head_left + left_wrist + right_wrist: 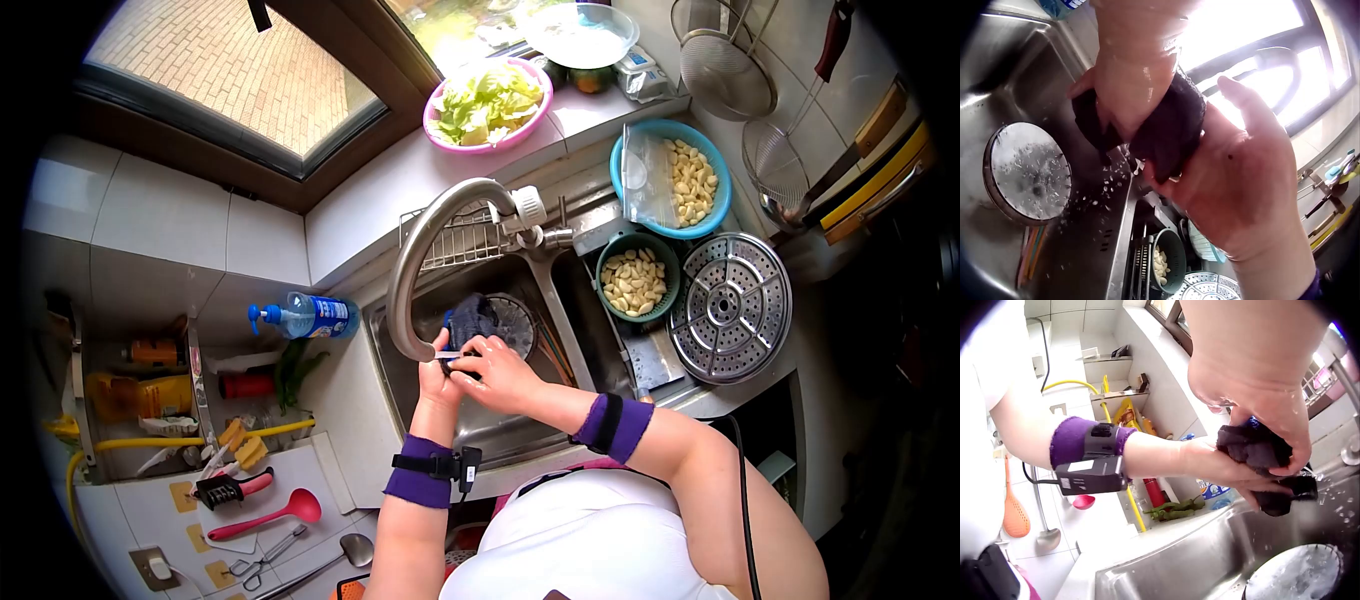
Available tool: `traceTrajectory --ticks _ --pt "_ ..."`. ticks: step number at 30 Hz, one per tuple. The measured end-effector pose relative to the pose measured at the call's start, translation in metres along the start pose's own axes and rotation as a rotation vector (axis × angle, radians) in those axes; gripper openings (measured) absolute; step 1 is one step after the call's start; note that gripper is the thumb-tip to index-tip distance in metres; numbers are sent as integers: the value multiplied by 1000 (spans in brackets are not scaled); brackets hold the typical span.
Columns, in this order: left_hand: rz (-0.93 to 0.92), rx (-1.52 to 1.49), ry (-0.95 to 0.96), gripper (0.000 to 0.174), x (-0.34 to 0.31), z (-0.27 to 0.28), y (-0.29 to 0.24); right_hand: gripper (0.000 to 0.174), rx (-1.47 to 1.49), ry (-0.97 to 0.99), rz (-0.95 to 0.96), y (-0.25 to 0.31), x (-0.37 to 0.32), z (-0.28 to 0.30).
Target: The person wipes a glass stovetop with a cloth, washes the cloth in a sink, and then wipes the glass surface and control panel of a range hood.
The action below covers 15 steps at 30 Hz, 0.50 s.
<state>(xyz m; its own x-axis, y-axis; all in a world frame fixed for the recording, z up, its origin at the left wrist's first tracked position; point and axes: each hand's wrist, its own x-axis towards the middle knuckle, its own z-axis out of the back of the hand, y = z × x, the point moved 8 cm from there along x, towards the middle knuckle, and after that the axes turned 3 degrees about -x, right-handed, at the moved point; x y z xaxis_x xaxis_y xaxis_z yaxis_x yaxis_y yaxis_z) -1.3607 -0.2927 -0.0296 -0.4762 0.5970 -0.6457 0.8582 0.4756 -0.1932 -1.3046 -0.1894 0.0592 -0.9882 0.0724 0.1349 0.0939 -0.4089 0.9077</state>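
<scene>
Gripping dark, crumpled, wet-looking cloth [1252, 449] in the curled fingers of left hand [436, 382] and right hand [500, 376], above a shiny steel sink [1172, 572] and round, splash-speckled bowl [1001, 201]. Hard to make out in full shape, with folds half hidden behind knuckles.

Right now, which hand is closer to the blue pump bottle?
Left. Both are over the sink: the left hand is apart from the blue pump bottle; the right hand is farther off, beyond the left.
</scene>
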Motion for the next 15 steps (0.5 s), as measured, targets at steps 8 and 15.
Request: traceTrajectory --ticks 8,15 --pt "-375 400 -13 86 -25 -24 -20 45 395 53 -511 -73 -18 -8" --pt "-445 617 -118 100 -58 -46 -30 41 696 36 -720 -131 -11 -49"
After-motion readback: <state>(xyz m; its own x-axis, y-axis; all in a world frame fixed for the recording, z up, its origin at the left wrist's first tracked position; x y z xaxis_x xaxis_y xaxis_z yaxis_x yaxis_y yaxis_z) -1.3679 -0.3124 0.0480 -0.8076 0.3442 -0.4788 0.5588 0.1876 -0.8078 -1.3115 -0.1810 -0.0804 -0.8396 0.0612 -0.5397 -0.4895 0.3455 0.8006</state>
